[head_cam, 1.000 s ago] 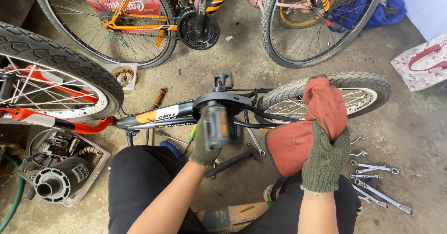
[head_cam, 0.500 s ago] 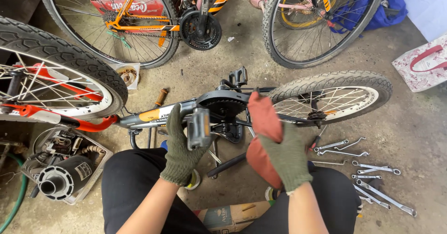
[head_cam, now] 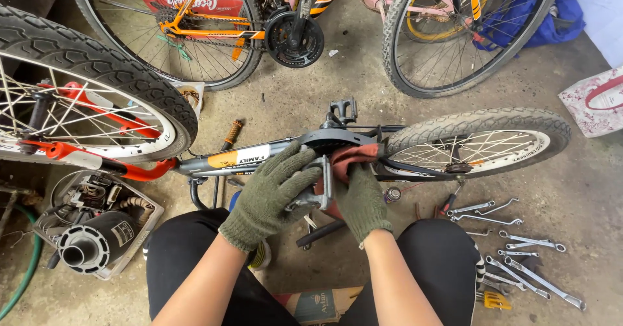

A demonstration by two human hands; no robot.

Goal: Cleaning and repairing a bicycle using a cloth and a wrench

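Gloved hands at the pedal of a small upturned bicycle

The left hand, in a green knit glove, has its fingers curled and clamped on the grey pedal of the small grey bicycle, which lies across the concrete floor just in front of the person's knees. The right hand, gloved the same, has its fingers closed on a red rag, pressing it against the crank area right beside the pedal. The bicycle's rear wheel points right. A scatter of wrenches lies on the floor near the right knee, and an electric motor in a tray sits by the left knee
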